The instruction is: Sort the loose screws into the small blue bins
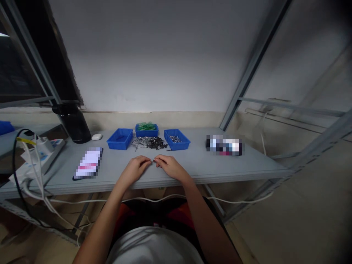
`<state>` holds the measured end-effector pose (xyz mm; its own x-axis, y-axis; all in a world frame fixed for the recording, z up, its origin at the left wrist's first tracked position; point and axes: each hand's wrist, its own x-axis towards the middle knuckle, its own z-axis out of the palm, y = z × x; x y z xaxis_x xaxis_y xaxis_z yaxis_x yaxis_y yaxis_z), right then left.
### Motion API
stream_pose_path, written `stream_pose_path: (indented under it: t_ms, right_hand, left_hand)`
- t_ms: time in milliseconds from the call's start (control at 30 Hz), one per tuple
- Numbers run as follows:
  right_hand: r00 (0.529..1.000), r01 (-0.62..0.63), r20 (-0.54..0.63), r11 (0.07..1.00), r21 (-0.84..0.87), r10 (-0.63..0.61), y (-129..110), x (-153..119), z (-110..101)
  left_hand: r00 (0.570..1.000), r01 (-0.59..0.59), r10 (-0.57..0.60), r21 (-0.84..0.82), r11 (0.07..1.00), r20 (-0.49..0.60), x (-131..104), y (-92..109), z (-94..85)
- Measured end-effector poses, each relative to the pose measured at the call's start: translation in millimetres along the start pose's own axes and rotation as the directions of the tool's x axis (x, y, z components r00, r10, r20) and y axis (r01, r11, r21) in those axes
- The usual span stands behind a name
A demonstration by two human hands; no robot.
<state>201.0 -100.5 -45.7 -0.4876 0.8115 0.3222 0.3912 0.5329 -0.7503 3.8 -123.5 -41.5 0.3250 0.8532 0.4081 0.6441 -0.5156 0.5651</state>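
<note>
Above the front part of the grey table, my left hand (136,168) and my right hand (169,167) meet with their fingertips close together. Both are closed in a pinch on a thin, shiny metal pin (152,160) that spans the small gap between them. The pin's ends are hidden by the fingers. Just beyond my hands lie a pile of silvery metal pins (141,142) and, touching it on the right, a pile of small black pieces (156,143). Their exact kind is too small to tell.
Behind the piles stand a blue tray (120,140), a blue tray with green pieces (146,131) and a blue tray with small metal parts (177,140). A phone (88,163), black bottle (74,123) and power strip (41,159) are left; a blurred object (224,145) lies right.
</note>
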Motion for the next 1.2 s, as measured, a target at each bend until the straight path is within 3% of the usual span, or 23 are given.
stream_pose_path:
  t_ms: [167, 367, 533, 633, 1000, 1200]
  right_hand:
    - [0.999, 0.033, 0.016, 0.999, -0.033, -0.033, 0, 1, 1]
    - [0.981, 0.162, 0.127, 0.978, -0.132, -0.145, 5, 5, 4]
    - [0.997, 0.076, 0.034, 0.997, -0.025, -0.075, 3, 4, 3]
    - [1.000, 0.025, 0.000, 0.999, 0.036, -0.025, 0, 4, 2]
    - [0.999, -0.040, 0.005, 0.995, 0.095, 0.040, 0, 2, 2]
    - [1.000, -0.002, 0.016, 0.998, 0.070, 0.001, 4, 3, 3]
  left_hand:
    - [0.999, -0.004, 0.003, -0.017, 1.000, -0.038, -1, 1, -0.1]
    - [0.998, -0.047, 0.041, -0.127, 0.991, -0.048, -2, 7, -4.2]
    - [0.993, 0.017, -0.036, -0.174, 0.985, -0.108, -4, 10, -5.3]
    - [0.995, 0.060, -0.076, -0.210, 0.976, -0.070, -4, 8, -4.0]
    - [0.997, 0.071, -0.074, -0.104, 0.992, -0.027, -2, 5, -4.5]
    - [0.998, 0.067, -0.067, -0.024, 0.997, -0.022, -1, 4, -3.3]
